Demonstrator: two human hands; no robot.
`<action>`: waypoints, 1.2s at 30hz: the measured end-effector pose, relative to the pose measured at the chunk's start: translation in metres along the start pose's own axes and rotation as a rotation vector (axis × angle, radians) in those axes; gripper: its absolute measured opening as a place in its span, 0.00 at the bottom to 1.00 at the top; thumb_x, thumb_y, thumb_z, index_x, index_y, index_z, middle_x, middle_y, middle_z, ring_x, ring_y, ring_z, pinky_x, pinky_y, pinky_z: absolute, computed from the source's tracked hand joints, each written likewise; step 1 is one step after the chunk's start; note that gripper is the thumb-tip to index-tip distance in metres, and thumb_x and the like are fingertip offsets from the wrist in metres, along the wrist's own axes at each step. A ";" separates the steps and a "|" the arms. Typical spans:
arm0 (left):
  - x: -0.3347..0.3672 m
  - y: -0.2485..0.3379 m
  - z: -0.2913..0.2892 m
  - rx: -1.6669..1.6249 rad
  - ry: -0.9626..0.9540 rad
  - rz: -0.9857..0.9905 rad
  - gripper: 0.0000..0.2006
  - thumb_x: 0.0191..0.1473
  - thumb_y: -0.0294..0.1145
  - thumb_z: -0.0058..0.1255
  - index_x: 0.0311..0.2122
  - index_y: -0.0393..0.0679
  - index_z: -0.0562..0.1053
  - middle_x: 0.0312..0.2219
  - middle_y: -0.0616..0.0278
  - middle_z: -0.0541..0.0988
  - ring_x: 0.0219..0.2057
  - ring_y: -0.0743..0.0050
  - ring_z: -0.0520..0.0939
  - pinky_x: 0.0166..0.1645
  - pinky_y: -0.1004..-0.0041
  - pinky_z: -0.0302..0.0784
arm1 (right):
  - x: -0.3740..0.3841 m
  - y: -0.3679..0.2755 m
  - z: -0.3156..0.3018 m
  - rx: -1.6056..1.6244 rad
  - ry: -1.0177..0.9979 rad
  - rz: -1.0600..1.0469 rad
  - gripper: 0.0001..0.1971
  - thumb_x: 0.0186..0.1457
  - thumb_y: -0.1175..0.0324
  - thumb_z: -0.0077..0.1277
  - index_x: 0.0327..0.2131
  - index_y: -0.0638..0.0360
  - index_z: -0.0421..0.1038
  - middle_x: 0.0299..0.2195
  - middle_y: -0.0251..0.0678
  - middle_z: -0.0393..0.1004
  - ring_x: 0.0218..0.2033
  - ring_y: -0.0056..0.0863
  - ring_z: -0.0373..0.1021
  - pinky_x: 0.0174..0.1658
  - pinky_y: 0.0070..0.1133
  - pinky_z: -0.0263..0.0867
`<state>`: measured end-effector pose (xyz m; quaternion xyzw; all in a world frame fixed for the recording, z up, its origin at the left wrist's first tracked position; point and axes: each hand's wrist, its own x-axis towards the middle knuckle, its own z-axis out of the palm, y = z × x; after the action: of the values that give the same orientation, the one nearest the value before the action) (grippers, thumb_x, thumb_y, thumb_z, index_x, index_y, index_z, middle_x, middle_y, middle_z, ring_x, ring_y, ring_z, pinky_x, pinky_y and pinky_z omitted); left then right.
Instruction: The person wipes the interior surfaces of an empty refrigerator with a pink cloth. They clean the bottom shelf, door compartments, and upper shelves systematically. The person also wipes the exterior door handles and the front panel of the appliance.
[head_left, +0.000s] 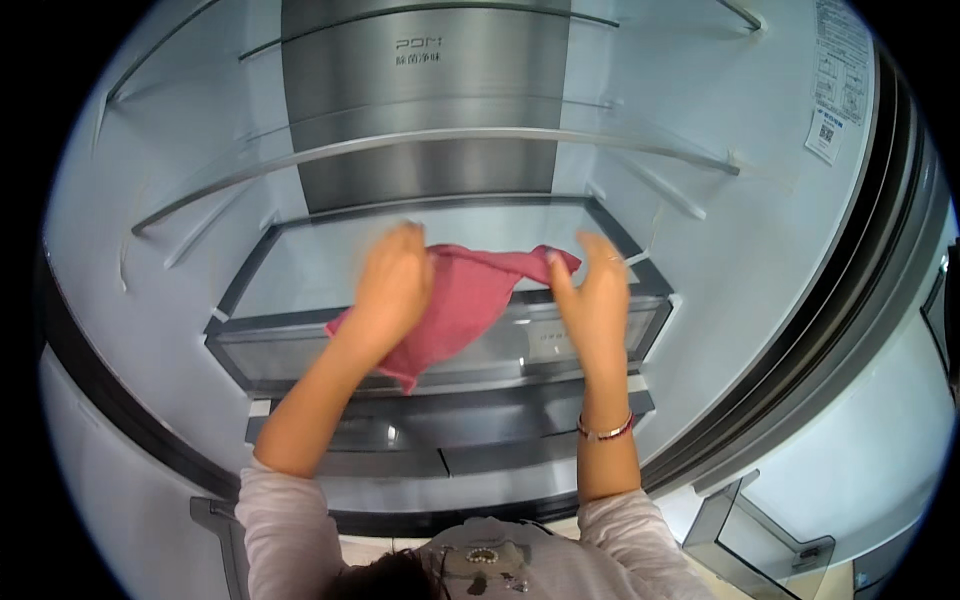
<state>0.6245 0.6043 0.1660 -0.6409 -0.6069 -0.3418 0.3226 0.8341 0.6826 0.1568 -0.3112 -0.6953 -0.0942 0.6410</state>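
Note:
A pinkish-red cloth (pixel 465 305) is stretched between my two hands in front of a clear drawer inside an open fridge. My left hand (pixel 396 285), smeared a little by motion, is closed on the cloth's left part. One corner of the cloth is pinched between the thumb and fingers of my right hand (pixel 597 300). Between the hands the upper edge is bunched, and the lower part hangs down to a point. Behind it, the grey-rimmed drawer (pixel 290 345) is partly covered by the cloth and my forearms.
Glass shelves with a metal front edge (pixel 430 135) span the fridge above my hands. A brushed-metal panel (pixel 425 100) forms the back wall. More drawers (pixel 390 435) lie lower down. Open doors stand on both sides, the right one with a clear bin (pixel 760 545).

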 end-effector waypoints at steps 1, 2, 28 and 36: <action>0.007 0.014 -0.002 -0.147 -0.277 -0.091 0.16 0.51 0.30 0.42 0.46 0.35 0.66 0.41 0.46 0.70 0.44 0.47 0.70 0.48 0.60 0.64 | -0.002 -0.004 -0.002 0.281 -0.192 0.099 0.12 0.47 0.68 0.50 0.34 0.68 0.69 0.31 0.47 0.71 0.35 0.44 0.67 0.42 0.32 0.62; 0.009 0.022 -0.009 -0.281 -0.562 -0.194 0.18 0.53 0.31 0.41 0.48 0.36 0.65 0.46 0.44 0.68 0.48 0.46 0.68 0.52 0.60 0.62 | -0.001 -0.009 0.001 0.475 -0.421 0.128 0.13 0.48 0.69 0.49 0.36 0.68 0.68 0.32 0.47 0.71 0.36 0.44 0.68 0.44 0.32 0.61; 0.082 0.017 0.122 -0.504 -0.950 0.584 0.29 0.59 0.49 0.27 0.60 0.43 0.46 0.60 0.55 0.46 0.62 0.63 0.43 0.63 0.58 0.36 | 0.016 0.059 0.014 -0.068 -0.779 0.026 0.14 0.52 0.71 0.43 0.41 0.70 0.63 0.40 0.56 0.67 0.50 0.54 0.58 0.52 0.35 0.56; 0.103 0.024 0.159 -0.483 -0.936 0.609 0.29 0.59 0.49 0.25 0.60 0.42 0.46 0.61 0.57 0.47 0.62 0.65 0.44 0.64 0.63 0.37 | 0.041 0.099 0.039 -0.210 -1.074 -0.079 0.12 0.51 0.71 0.38 0.36 0.70 0.63 0.38 0.56 0.67 0.46 0.49 0.61 0.56 0.32 0.51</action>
<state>0.6591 0.7923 0.1631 -0.9230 -0.3790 -0.0440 -0.0500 0.8575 0.7940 0.1629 -0.3515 -0.9227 -0.0150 0.1576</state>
